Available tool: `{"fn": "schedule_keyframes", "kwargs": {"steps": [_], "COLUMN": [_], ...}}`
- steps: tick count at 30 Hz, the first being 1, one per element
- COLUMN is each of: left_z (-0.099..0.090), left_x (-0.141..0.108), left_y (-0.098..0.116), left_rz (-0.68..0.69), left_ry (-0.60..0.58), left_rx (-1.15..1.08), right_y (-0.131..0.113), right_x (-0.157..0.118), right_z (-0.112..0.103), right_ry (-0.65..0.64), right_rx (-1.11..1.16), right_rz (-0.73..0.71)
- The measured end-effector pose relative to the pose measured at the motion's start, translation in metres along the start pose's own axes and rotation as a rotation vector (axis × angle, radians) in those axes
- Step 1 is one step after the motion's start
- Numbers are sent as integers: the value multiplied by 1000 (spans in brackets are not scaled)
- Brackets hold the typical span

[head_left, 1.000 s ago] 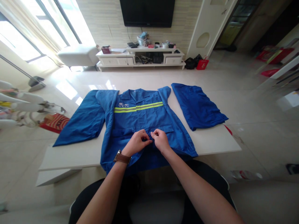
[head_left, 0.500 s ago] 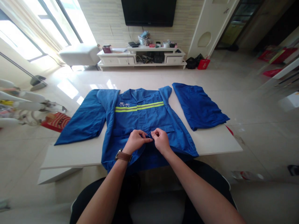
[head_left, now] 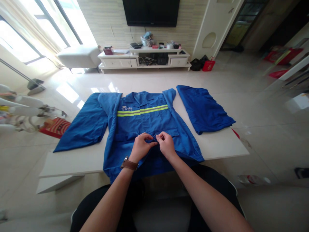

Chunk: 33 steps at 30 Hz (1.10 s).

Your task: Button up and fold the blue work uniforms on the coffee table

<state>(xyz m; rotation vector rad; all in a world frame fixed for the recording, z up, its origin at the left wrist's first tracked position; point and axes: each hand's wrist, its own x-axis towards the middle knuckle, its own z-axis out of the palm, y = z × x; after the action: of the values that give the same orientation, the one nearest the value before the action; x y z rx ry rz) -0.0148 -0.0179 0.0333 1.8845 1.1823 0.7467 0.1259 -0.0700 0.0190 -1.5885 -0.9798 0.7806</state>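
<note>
A blue work jacket (head_left: pixel 152 120) with a yellow-and-grey reflective stripe lies front side up, collar away from me. Near its lower middle, my left hand (head_left: pixel 143 145) pinches the front edge of the cloth between thumb and fingers. Close beside it, almost touching, my right hand (head_left: pixel 165 144) pinches the same edge. The cloth is lifted and bunched between the fingertips; any button there is too small to make out. A folded blue garment (head_left: pixel 83 124) lies left of the jacket, partly against its sleeve. Another folded blue garment (head_left: pixel 204 109) lies to the right.
The clothes lie on a white table (head_left: pixel 224 145). Across the tiled floor stands a low white TV cabinet (head_left: pixel 116 62) under a black television (head_left: pixel 151 13). A red striped bag (head_left: pixel 55 127) sits left of the table, and a plastic bottle (head_left: pixel 253 179) lies at the right.
My left hand has shifted slightly at the cloth edge, its wrist a little nearer the right. My right hand keeps its pinch. The whole view has moved slightly.
</note>
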Motion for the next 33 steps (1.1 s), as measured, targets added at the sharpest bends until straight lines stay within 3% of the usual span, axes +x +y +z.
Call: {"fn": "schedule_keyframes", "kwargs": {"steps": [8, 14, 27, 33], "left_z": [4, 8, 2, -4], "left_x": [-2, -8, -8, -9], "left_y": [-2, 9, 16, 22], "left_rz": [-45, 154, 271, 310], "left_ry": [28, 136, -18, -68], "left_rx": [-95, -12, 109, 171], "right_y": [-1, 2, 2, -2], "right_x": [-1, 3, 5, 3], "right_z": [1, 1, 0, 0], "right_ry": [14, 33, 124, 121], "right_rx": [14, 112, 144, 108], "right_rz": [-6, 28, 91, 44]}}
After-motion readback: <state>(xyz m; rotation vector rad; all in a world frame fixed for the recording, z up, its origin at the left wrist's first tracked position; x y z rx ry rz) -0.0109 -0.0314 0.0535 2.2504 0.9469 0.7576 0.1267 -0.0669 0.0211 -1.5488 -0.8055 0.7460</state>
